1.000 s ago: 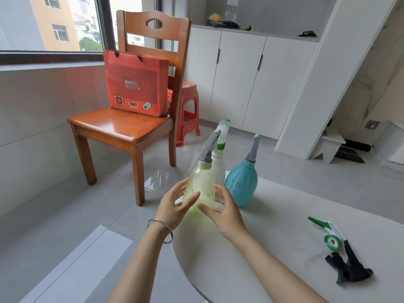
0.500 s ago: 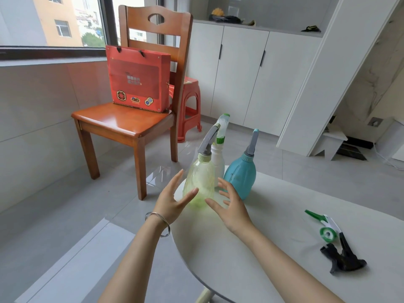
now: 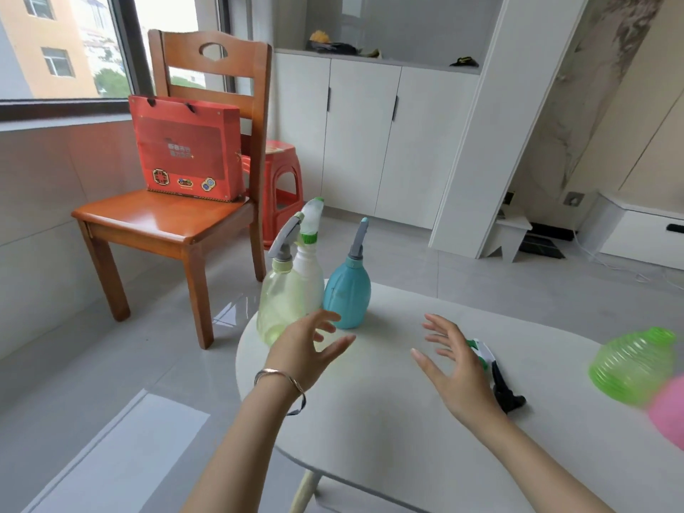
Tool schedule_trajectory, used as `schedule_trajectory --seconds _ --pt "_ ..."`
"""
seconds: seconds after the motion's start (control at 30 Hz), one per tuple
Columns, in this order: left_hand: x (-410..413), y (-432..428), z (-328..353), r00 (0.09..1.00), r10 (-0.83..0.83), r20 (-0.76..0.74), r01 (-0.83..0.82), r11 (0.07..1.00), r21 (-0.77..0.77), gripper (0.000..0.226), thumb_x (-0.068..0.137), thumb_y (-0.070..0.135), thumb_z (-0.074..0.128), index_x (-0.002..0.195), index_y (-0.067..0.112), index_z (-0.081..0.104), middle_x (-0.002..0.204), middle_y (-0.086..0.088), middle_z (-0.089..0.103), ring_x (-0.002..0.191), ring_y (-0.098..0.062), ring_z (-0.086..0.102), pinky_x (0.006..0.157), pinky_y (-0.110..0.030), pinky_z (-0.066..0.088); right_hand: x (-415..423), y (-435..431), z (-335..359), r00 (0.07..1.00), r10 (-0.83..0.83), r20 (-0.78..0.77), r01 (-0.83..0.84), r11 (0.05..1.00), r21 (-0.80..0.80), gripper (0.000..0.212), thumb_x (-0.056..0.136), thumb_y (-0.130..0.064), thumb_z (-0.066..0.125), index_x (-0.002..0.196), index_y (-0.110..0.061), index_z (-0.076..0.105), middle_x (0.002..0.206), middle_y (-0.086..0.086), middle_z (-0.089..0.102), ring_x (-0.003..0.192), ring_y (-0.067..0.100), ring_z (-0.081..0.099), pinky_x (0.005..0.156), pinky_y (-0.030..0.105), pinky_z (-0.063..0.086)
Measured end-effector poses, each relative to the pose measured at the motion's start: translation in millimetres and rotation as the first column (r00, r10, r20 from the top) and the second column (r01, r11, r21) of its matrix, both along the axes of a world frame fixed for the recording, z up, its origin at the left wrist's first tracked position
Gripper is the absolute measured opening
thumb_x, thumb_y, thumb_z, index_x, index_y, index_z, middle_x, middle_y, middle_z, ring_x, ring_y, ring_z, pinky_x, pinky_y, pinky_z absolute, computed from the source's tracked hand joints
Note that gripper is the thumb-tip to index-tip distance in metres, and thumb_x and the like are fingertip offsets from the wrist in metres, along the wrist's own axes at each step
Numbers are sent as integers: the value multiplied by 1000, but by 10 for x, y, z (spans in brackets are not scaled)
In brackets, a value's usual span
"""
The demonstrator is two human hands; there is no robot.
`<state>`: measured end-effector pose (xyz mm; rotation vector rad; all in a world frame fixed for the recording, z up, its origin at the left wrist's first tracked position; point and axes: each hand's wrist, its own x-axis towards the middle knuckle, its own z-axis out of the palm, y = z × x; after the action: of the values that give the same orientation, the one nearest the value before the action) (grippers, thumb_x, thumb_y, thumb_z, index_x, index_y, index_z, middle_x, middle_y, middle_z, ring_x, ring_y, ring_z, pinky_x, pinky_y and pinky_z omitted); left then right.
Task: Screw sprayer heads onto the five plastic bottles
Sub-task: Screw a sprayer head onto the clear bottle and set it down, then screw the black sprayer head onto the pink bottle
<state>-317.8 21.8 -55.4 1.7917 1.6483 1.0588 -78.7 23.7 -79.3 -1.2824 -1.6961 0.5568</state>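
Three of five look done. The yellow-green bottle (image 3: 281, 305), white bottle (image 3: 310, 270) and teal bottle (image 3: 348, 294) stand clustered at the tabletop's (image 3: 370, 431) far left edge, each with a head on. Your left hand (image 3: 307, 351) hovers near them, grip wide, empty. Your right hand (image 3: 459, 368) is the same, partly hiding two loose heads: white-green sprayer head (image 3: 481, 351), black sprayer head (image 3: 508, 395). Far right, two bottles remain: green bottle (image 3: 629, 368), open-necked; pink bottle (image 3: 670, 412), blurred.

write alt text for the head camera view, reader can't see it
Two open hands hover over a white table: left hand near three bottles fitted with sprayer heads (pale green bottle, white bottle, teal bottle), right hand above two loose sprayer heads. A headless ribbed green bottle and a blurred pink bottle sit at right.
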Motion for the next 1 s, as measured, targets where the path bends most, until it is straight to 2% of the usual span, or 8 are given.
schedule_trajectory --seconds 0.2,0.37,0.47,0.53,0.6,0.7,0.83,1.0 --pt "939 88 -97 970 -167 -177 180 982 63 60 83 51 60 135 26 45 133 6 54 123 -14 49 96 -25 39 870 -164 137 975 -215 52 210 974 91 52 80 -9 70 124 -27 48 122 -8 55 110 -8 49 97 18 39" --pt "1674 55 -223 888 -350 -298 373 928 22 66 84 53 58 140 25 38 142 5 45 130 -18 39 104 -28 35 1527 -311 218 908 -414 62 393 894 214 57 79 -8 71 130 -14 47 130 2 50 121 15 46 102 19 31" --pt "2030 20 -285 865 -398 -305 427 904 32 66 83 51 61 139 24 40 143 6 44 134 -19 34 107 -28 31 1925 -403 274 840 -543 -1 519 803 291 70 75 -11 76 135 -7 40 139 10 46 128 20 39 106 15 24" --pt "2231 11 -346 851 -415 -323 452 891 45 67 82 53 60 139 24 40 145 6 41 137 -20 30 111 -29 26 2241 -458 292 777 -626 -71 615 729 302 82 71 -17 79 139 -6 33 142 13 42 130 22 35 110 20 23" --pt "2309 9 -405 824 -414 -388 461 887 33 72 81 61 54 141 27 36 150 8 34 143 -20 20 117 -30 13 2464 -480 280 724 -679 -124 682 677 277 92 67 -27 79 142 -8 28 142 15 38 129 22 32 109 30 25" --pt "2451 36 -490 791 -389 -471 473 878 68 91 66 79 28 142 30 35 153 9 30 146 -19 13 115 -27 -6 2817 -485 163 665 -727 -174 747 645 163 103 64 -28 81 145 -10 21 149 12 28 136 21 24 107 27 20" --pt "2606 119 -602 787 -369 -494 463 883 80 96 62 81 22 142 29 37 153 9 31 147 -19 13 113 -26 -11 3139 -436 -47 610 -757 -236 776 630 -14 104 66 -17 83 147 -16 16 153 6 20 142 22 20 107 29 22" --pt "2716 125 -681 790 -366 -491 457 887 73 90 65 76 25 140 30 39 153 8 32 146 -21 17 111 -24 -12 3245 -349 -169 620 -743 -253 732 664 -155 103 65 -13 82 145 -18 16 148 10 30 131 27 38 100 32 34"
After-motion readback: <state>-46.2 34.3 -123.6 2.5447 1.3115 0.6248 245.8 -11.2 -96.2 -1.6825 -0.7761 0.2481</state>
